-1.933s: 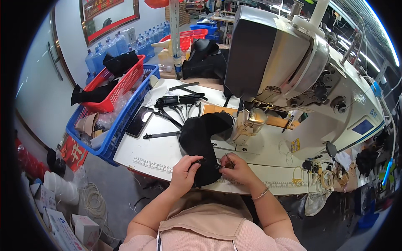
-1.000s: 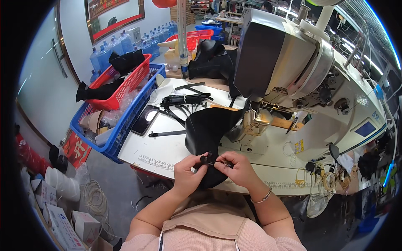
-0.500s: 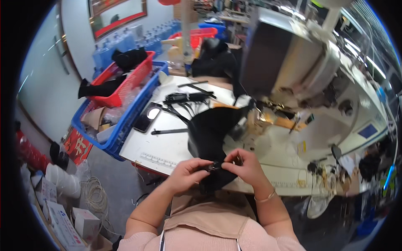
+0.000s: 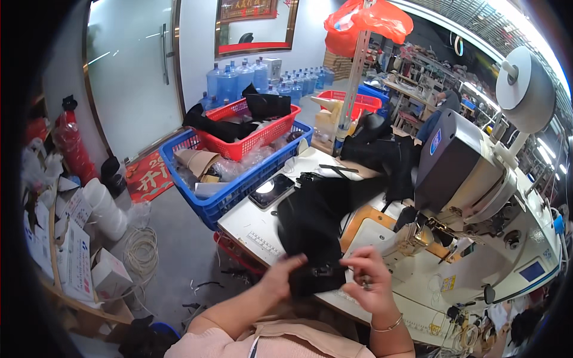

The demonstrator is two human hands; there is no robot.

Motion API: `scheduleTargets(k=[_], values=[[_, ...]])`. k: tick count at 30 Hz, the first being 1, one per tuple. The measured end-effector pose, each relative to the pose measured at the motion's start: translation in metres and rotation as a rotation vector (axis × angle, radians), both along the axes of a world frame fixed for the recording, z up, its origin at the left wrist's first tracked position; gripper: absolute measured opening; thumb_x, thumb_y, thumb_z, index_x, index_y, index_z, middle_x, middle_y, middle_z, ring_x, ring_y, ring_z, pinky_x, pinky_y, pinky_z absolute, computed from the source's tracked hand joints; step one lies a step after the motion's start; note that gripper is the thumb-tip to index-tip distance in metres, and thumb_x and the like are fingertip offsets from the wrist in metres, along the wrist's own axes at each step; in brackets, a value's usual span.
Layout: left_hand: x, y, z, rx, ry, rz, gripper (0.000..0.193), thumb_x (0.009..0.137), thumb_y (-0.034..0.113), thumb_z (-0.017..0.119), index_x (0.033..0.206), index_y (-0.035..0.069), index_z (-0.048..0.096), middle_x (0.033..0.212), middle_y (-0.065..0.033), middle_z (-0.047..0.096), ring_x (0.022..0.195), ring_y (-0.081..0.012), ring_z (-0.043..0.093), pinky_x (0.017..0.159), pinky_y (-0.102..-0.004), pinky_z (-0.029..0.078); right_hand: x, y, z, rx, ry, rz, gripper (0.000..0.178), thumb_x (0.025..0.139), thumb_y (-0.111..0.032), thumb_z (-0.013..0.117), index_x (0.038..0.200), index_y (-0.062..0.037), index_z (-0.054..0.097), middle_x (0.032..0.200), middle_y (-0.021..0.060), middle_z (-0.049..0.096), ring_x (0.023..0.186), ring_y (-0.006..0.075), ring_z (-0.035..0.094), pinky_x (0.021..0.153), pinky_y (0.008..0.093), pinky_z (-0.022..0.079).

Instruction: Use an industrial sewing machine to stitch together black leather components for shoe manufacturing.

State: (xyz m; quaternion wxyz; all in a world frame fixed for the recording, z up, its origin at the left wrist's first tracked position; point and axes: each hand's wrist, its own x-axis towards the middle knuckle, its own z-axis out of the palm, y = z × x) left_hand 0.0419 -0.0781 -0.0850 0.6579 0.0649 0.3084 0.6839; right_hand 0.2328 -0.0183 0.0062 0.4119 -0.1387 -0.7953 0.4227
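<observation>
A black boot upper (image 4: 316, 215), soft and partly blurred, extends from the near table edge toward the sewing machine. My left hand (image 4: 283, 277) is closed on its near left edge, thumb on top and the other fingers hidden underneath. A small shiny buckle (image 4: 322, 270) lies on the near end of the upper, between my hands. Just right of the buckle is my right hand (image 4: 370, 277), its fingers curled in toward the thumb. Something small and dark shows within those fingers, too unclear to name.
The sewing machine (image 4: 459, 173) stands on the right of the white table (image 4: 245, 224). A phone (image 4: 271, 191) lies near the table's left edge, beside a blue crate (image 4: 209, 209) with a red basket (image 4: 239, 146) in it. More black uppers (image 4: 388, 155) lie behind.
The view has swung up and left. Both hands were pinching at the buckle; now they are farther apart, the left on the upper's edge and the right off to the buckle's right.
</observation>
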Motion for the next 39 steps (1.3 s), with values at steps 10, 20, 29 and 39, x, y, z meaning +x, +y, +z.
scheduleTargets(k=[10, 20, 29, 39], values=[[-0.304, 0.181, 0.125, 0.034, 1.054, 1.109, 0.104, 0.063, 0.031, 0.083, 0.142, -0.001, 0.023, 0.134, -0.0234, 0.042, 0.123, -0.0324, 0.044, 0.102, -0.0368, 0.036, 0.069, -0.002, -0.08, -0.456, -0.1, -0.425, 0.013, 0.079, -0.001, 0.066, 0.092, -0.0047, 0.066, 0.076, -0.0032, 0.056, 0.065, 0.0036, 0.045, 0.057, 0.0181, 0.036], [-0.281, 0.243, 0.031, -0.306, 2.121, 0.874, 0.056, 0.071, 0.022, 0.073, 0.119, 0.003, 0.055, 0.132, -0.0231, 0.043, 0.122, -0.0385, 0.04, 0.102, -0.0448, 0.034, 0.159, -0.006, -0.14, -0.073, -0.45, -1.206, 0.013, 0.075, -0.01, 0.067, 0.082, -0.0016, 0.06, 0.067, 0.01, 0.055, 0.06, 0.0213, 0.054, 0.056, 0.0332, 0.044], [0.02, 0.351, 0.013, 0.447, 1.731, -0.194, 0.073, 0.072, 0.029, 0.073, 0.131, -0.002, 0.042, 0.131, -0.0237, 0.045, 0.126, -0.0357, 0.04, 0.106, -0.0391, 0.032, 0.158, -0.002, -0.131, 0.122, -0.663, -1.308, 0.019, 0.073, -0.009, 0.069, 0.091, -0.0068, 0.063, 0.079, 0.0079, 0.055, 0.065, 0.0238, 0.055, 0.059, 0.0346, 0.046], [0.087, 0.479, 0.045, 0.266, 1.812, 0.005, 0.089, 0.074, 0.029, 0.073, 0.145, 0.016, 0.02, 0.147, -0.0094, 0.029, 0.129, -0.0371, 0.036, 0.101, -0.0453, 0.037, 0.155, -0.008, -0.131, -0.009, -0.677, -1.282, 0.02, 0.074, -0.015, 0.071, 0.092, -0.0092, 0.063, 0.082, 0.0064, 0.057, 0.067, 0.0222, 0.059, 0.06, 0.0329, 0.049]])
